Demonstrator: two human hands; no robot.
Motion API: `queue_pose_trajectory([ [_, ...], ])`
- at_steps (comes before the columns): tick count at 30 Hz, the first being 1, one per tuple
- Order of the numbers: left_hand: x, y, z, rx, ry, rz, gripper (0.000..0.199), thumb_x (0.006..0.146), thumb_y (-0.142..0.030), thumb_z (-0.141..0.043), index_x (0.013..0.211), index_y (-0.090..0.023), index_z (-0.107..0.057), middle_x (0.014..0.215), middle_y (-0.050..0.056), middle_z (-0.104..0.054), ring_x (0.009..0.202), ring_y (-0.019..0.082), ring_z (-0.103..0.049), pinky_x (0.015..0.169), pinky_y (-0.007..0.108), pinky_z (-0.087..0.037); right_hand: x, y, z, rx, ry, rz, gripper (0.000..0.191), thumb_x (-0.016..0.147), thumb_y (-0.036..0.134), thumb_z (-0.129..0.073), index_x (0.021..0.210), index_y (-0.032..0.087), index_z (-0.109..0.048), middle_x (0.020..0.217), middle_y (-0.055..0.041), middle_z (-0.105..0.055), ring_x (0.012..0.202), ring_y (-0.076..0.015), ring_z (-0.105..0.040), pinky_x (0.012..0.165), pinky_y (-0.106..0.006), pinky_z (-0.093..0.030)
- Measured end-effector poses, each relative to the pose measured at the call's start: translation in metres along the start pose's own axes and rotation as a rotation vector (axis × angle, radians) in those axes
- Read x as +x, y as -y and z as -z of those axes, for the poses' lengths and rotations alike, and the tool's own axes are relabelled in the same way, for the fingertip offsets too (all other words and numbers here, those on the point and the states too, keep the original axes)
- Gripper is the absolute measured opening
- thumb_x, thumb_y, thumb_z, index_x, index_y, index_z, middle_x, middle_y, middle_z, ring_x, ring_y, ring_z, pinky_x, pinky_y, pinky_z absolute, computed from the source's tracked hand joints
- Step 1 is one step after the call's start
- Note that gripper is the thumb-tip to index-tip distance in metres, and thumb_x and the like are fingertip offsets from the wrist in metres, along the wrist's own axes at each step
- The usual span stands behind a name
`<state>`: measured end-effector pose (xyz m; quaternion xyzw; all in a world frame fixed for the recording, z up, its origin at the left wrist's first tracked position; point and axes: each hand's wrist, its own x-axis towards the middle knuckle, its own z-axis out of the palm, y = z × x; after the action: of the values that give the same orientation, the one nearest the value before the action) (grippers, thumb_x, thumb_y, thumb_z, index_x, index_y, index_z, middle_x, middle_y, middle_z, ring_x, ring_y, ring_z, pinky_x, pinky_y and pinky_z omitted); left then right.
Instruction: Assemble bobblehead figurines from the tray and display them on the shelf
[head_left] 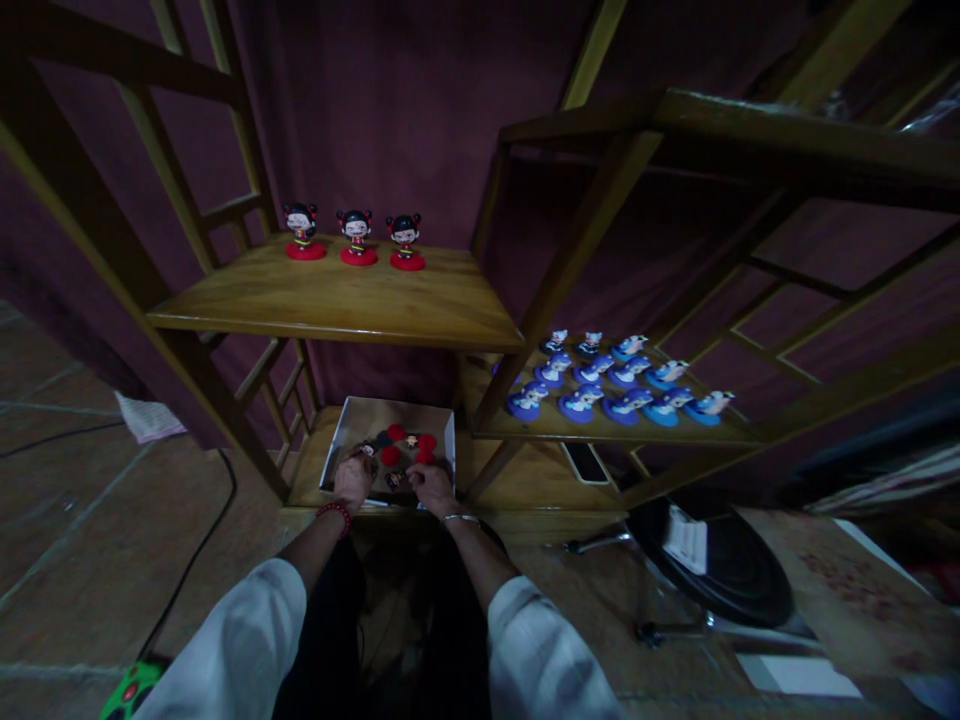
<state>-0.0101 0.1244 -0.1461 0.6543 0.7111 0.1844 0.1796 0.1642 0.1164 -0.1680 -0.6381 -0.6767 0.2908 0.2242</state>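
Both of my hands are inside a shallow white-edged box point(448, 432) on the bottom shelf. My left hand point(354, 480), below a red bead bracelet, is closed on a small black-haired figurine point(368, 449) at the box's left side. At the right, my right hand point(432, 484) has its fingers bent together beside another dark-haired figurine point(395, 481); whether it grips anything is too dim to tell. Several red round bases point(391, 456) and one more figurine point(412, 440) lie in the box around my hands.
Three figurines on red bases point(358, 238) stand on the upper left shelf point(337, 297). Several blue and purple figurines point(581, 402) fill the right shelf. Below them lies a phone point(586, 463). A black round stool point(735, 560) stands at the right; a cable point(202, 560) crosses the floor.
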Motion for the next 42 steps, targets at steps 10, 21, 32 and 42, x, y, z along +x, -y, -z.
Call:
queue_pose_trajectory([
  [10, -0.020, -0.019, 0.005, -0.071, -0.037, -0.022, 0.024, 0.077, -0.012, -0.044, 0.082, -0.018, -0.066, 0.112, 0.007, -0.060, 0.095, 0.019, -0.058, 0.082, 0.025, -0.042, -0.010, 0.014, 0.008, 0.043, -0.045, -0.001, 0.027, 0.075, 0.014, -0.047, 0.090, 0.024, -0.067, 0.082, 0.0010, -0.069, 0.076, -0.0117, -0.062, 0.075, -0.020, -0.046],
  [21, -0.052, -0.040, 0.004, -0.200, -0.123, -0.093, 0.026, 0.076, -0.009, -0.042, 0.082, -0.017, -0.066, 0.107, 0.009, -0.062, 0.099, 0.019, -0.057, 0.086, 0.029, -0.043, -0.022, 0.030, 0.013, 0.259, -0.091, -0.031, 0.024, 0.077, 0.026, -0.048, 0.094, 0.021, -0.065, 0.089, -0.0007, -0.067, 0.083, -0.0144, -0.060, 0.078, -0.025, -0.045],
  [32, -0.076, -0.051, -0.003, -0.321, -0.160, -0.161, 0.024, 0.077, -0.010, -0.042, 0.086, -0.015, -0.063, 0.103, 0.010, -0.062, 0.096, 0.018, -0.058, 0.087, 0.029, -0.044, -0.039, 0.040, 0.008, 0.646, -0.133, -0.071, 0.033, 0.068, 0.041, -0.057, 0.089, 0.018, -0.066, 0.084, -0.0024, -0.067, 0.080, -0.0163, -0.060, 0.074, -0.027, -0.047],
  [42, -0.091, -0.052, 0.007, -0.507, -0.168, -0.032, 0.030, 0.075, -0.006, -0.041, 0.100, -0.015, -0.054, 0.089, 0.007, -0.066, 0.083, 0.017, -0.061, 0.077, 0.028, -0.046, -0.048, 0.042, 0.007, 1.010, -0.106, -0.195, 0.041, 0.052, 0.040, -0.071, 0.085, 0.015, -0.067, 0.076, -0.0022, -0.068, 0.073, -0.0170, -0.062, 0.073, -0.032, -0.049],
])
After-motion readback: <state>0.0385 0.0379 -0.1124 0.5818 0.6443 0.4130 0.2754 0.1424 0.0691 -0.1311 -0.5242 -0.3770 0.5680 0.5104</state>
